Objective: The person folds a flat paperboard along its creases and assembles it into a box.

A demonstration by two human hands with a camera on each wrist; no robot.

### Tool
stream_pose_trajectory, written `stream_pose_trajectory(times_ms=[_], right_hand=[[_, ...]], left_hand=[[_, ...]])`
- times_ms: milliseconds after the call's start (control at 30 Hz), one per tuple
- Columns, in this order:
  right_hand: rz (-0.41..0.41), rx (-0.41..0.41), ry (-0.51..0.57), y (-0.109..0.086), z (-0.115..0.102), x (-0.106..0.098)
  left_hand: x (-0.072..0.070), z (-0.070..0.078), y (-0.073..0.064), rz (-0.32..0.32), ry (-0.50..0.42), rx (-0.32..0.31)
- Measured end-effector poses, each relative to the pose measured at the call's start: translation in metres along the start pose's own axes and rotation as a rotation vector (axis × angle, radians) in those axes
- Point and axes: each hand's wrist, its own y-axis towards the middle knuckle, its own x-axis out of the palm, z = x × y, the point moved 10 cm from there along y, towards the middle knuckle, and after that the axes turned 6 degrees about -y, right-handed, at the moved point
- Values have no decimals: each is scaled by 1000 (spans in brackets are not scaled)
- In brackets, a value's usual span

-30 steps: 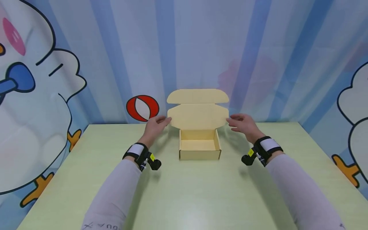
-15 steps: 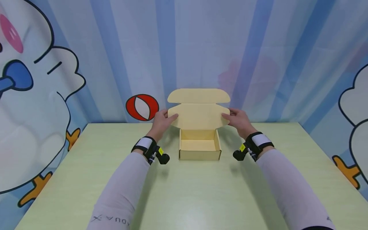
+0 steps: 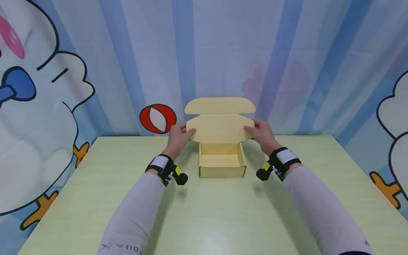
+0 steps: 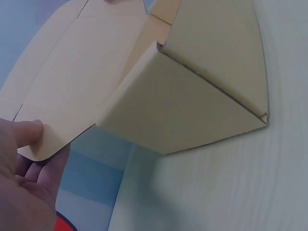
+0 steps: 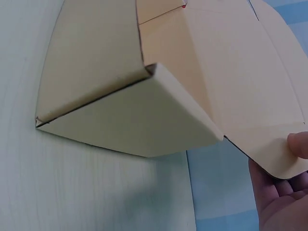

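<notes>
A tan cardboard box [image 3: 222, 172] stands on the table with its lid [image 3: 220, 127] raised at the back and its front tuck flap [image 3: 220, 106] sticking up above. No contents show inside the tray part. My left hand [image 3: 177, 139] pinches the lid's left side flap, thumb on the inner face and fingers behind it, as the left wrist view shows. On the other side my right hand [image 3: 264, 136] pinches the right side flap the same way; in the right wrist view its thumb [image 5: 299, 144] presses the inner face.
The pale wooden table [image 3: 210, 212] ends just behind the box. Beyond its back edge hangs a blue striped curtain [image 3: 159, 53] printed with cartoon birds and a red and white ball [image 3: 157, 119]. Each wrist wears a strapped camera, such as the left one [image 3: 181, 178].
Both hands have moved inward from beside the lid and taken hold of its side flaps. Over the last half second they have hardly moved. The box stays in place.
</notes>
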Motion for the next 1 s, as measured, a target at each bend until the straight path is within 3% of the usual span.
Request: stream_pose_trajectory(times_ms=[167, 400, 633, 800, 1000], right_hand=[[45, -11, 10, -5, 0, -2], [92, -13, 23, -12, 1, -1], [193, -102, -17, -25, -9, -1], [256, -178, -74, -33, -17, 1], [262, -219, -122, -37, -23, 5]], left_hand=[[1, 5, -3, 18, 5, 56], [2, 9, -10, 76, 55, 86], [6, 21, -21, 118, 104, 185], [15, 27, -26, 105, 88, 220], [24, 28, -28, 80, 35, 223]])
